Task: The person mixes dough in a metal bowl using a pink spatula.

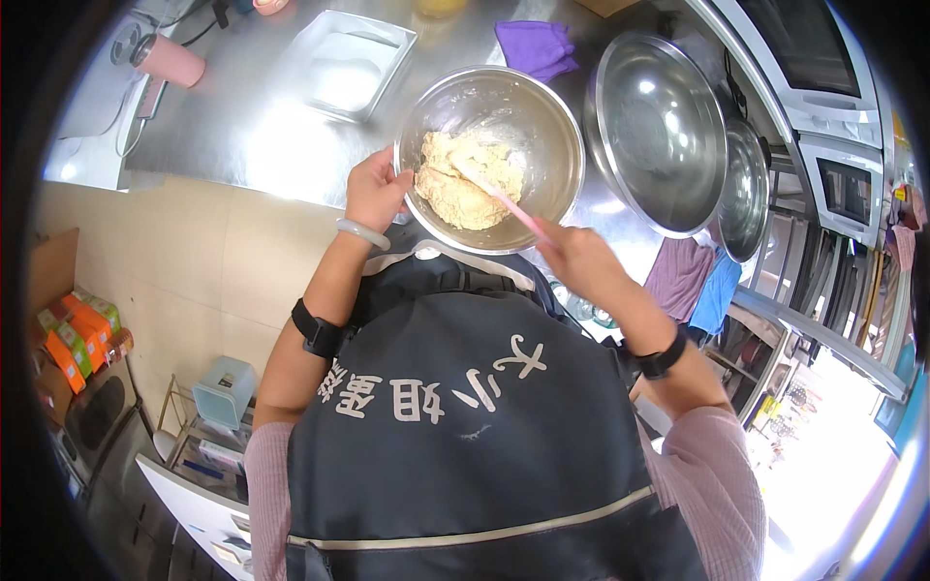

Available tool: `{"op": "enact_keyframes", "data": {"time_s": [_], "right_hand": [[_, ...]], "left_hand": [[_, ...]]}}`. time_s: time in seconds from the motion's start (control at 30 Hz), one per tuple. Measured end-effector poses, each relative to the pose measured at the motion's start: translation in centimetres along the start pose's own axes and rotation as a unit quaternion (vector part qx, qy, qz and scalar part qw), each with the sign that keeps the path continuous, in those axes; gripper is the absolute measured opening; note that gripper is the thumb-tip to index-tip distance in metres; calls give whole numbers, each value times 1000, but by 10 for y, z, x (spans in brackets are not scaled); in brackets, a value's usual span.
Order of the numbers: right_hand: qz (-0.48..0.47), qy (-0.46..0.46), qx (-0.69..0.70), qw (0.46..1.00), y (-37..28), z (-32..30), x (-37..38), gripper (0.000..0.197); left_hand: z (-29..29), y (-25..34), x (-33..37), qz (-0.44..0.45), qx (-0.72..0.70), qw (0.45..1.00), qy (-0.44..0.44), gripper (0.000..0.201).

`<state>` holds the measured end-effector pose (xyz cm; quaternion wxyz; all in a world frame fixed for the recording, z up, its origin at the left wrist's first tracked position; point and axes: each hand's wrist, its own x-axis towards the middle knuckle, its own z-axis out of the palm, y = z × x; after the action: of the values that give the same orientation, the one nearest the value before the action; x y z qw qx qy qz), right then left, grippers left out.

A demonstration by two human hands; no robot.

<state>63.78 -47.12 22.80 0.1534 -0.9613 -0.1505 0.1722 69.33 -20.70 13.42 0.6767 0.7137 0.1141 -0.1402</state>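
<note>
A steel mixing bowl stands at the front edge of the metal counter, tilted slightly toward me. Pale yellow, lumpy dough lies in it. My left hand grips the bowl's left rim, the thumb on the inside and the other fingers partly hidden behind the wall. My right hand is closed around the handle of a pink spatula. The spatula reaches over the near right rim, and its pale blade is sunk into the dough, so its tip is hidden.
A white rectangular tray and a purple cloth lie behind the bowl. Two large steel bowls stand to the right. A pink tumbler is at the far left of the counter. More cloths hang at the right edge.
</note>
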Motion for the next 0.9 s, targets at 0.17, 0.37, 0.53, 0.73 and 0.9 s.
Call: {"op": "enact_keyframes", "data": {"time_s": [0.17, 0.37, 0.53, 0.73, 0.9], "right_hand": [[59, 15, -4, 998, 7, -32, 9, 24], [30, -20, 103, 994, 18, -1, 24, 22], [11, -203, -59, 977, 1, -29, 14, 34], [-45, -205, -120, 970, -13, -8, 24, 30], [-58, -125, -102, 985, 4, -40, 29, 30]], "left_hand": [[2, -5, -1, 2, -47, 998, 29, 36], [5, 3, 0, 3, -37, 998, 45, 34], [1, -3, 5, 21, 6, 1000, 21, 35], [3, 11, 2, 1, -9, 1000, 21, 27], [-2, 2, 8, -4, 26, 1000, 8, 32]]}}
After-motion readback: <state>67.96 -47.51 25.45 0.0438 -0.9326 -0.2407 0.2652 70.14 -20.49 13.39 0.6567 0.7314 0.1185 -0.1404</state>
